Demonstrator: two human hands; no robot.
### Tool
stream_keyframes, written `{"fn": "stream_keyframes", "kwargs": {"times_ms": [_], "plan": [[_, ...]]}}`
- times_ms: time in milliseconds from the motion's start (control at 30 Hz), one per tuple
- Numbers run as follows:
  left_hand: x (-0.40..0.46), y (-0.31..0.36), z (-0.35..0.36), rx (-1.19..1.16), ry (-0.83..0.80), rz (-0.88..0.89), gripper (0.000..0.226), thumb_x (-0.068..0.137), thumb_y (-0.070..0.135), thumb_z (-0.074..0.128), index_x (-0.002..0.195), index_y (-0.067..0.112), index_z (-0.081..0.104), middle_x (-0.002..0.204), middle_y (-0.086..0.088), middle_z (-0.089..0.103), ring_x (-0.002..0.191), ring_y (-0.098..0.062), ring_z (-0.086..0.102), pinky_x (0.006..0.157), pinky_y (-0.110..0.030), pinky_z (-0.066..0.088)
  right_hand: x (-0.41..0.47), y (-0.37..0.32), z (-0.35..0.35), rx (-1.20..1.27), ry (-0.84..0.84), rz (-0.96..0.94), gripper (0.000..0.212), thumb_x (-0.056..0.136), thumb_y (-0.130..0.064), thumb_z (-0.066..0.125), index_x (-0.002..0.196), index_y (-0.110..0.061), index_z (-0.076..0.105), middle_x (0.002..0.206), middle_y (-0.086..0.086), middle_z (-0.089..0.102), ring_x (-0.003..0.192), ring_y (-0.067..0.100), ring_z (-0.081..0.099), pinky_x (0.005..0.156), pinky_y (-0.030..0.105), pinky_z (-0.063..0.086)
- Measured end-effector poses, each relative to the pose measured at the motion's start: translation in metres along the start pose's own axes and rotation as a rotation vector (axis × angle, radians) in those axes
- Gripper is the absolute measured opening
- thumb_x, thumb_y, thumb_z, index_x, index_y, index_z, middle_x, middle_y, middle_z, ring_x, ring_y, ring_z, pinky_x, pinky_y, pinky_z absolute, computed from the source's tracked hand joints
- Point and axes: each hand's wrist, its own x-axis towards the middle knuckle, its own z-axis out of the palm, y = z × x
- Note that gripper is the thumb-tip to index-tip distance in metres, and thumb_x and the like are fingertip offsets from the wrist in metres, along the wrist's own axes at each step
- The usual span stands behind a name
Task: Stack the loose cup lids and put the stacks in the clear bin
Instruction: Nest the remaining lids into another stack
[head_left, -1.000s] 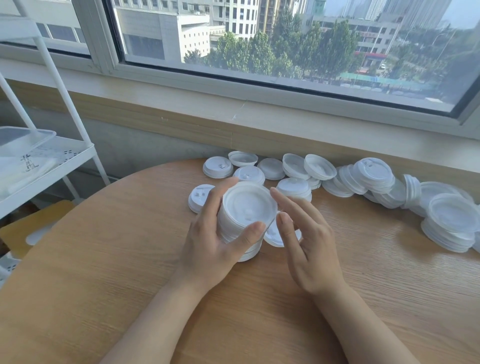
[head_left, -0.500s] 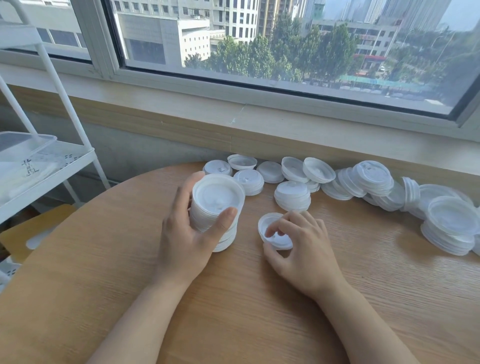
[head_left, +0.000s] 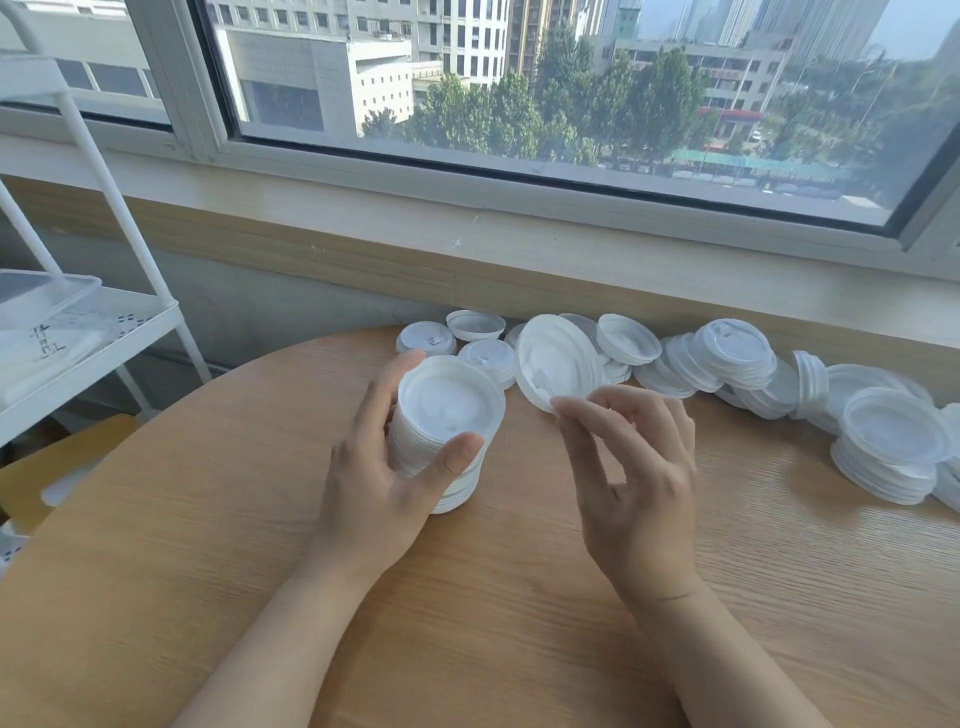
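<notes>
Both forearms were bare from the bottom of the view up to the wrists, with no sleeve, watch or ring showing, and the left hand (head_left: 379, 467) and right hand (head_left: 631, 483) had slim fingers with short, plain, unpainted nails.

A tall stack of white lids (head_left: 447, 436) stood on the table; one loose lid (head_left: 555, 361) was held tilted beside it.

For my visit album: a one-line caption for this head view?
Left hand steadies a lid stack while right hand lifts one lid.
</notes>
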Motion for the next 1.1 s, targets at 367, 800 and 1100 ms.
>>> {"fn": "stream_keyframes", "kwargs": {"times_ms": [367,800,1100], "plan": [[-0.003,0.007,0.003,-0.062,-0.122,0.029,0.088,0.079,0.072,0.073,0.153,0.031,0.046,0.137,0.021,0.065,0.132,-0.007,0.060,0.104,-0.023,0.049,-0.003,-0.018,0.004,0.109,-0.150,-0.139,0.014,0.098,-0.008,0.070,0.102,-0.015,0.081,0.109,0.002,0.066,0.093,0.016,0.053,0.079,0.046,0.046],[-0.005,0.008,0.004,-0.043,-0.082,0.064,0.088,0.088,0.076,0.061,0.159,0.031,0.037,0.150,0.025,0.053,0.142,-0.004,0.050,0.110,-0.015,0.039,-0.005,-0.015,0.002,0.258,-0.370,0.015,0.050,0.109,-0.029,0.043,0.155,-0.010,0.045,0.158,-0.003,0.047,0.147,0.015,0.042,0.116,0.043,0.037],[-0.004,0.007,0.007,-0.039,-0.084,0.064,0.068,0.087,0.056,0.069,0.146,0.032,0.046,0.138,0.034,0.055,0.132,0.000,0.055,0.102,-0.010,0.040,-0.005,-0.011,0.004,0.264,-0.413,0.070,0.042,0.110,-0.030,0.044,0.148,-0.016,0.058,0.148,-0.008,0.058,0.137,0.013,0.051,0.111,0.036,0.042]]}}
